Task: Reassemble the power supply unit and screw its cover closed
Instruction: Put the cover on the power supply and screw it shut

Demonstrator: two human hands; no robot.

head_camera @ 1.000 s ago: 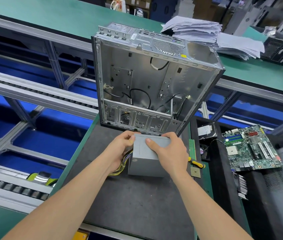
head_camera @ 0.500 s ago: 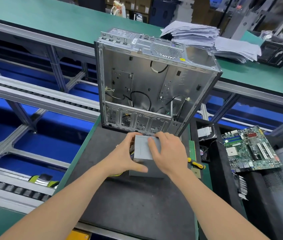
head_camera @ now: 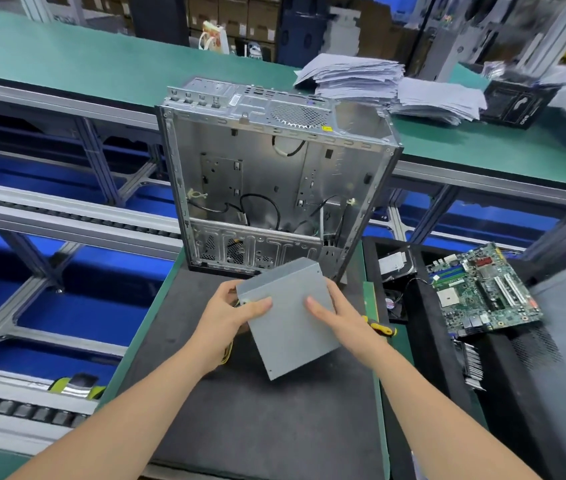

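The grey metal power supply unit is lifted off the black mat and tilted, its broad plain face turned up toward me. My left hand grips its left edge, thumb on the top face. My right hand holds the right edge, thumb lying on the same face. Yellow and other wires hang from the unit below my left hand. A yellow-handled screwdriver lies just right of my right hand.
An open, stripped computer case stands upright at the mat's far edge. A green motherboard, a small fan and a drive lie to the right. Paper stacks sit on the green bench behind. Conveyor rails run at left.
The power supply has been raised from the mat and rotated, so its broad face now points up. Both hands shifted from its top to its side edges.
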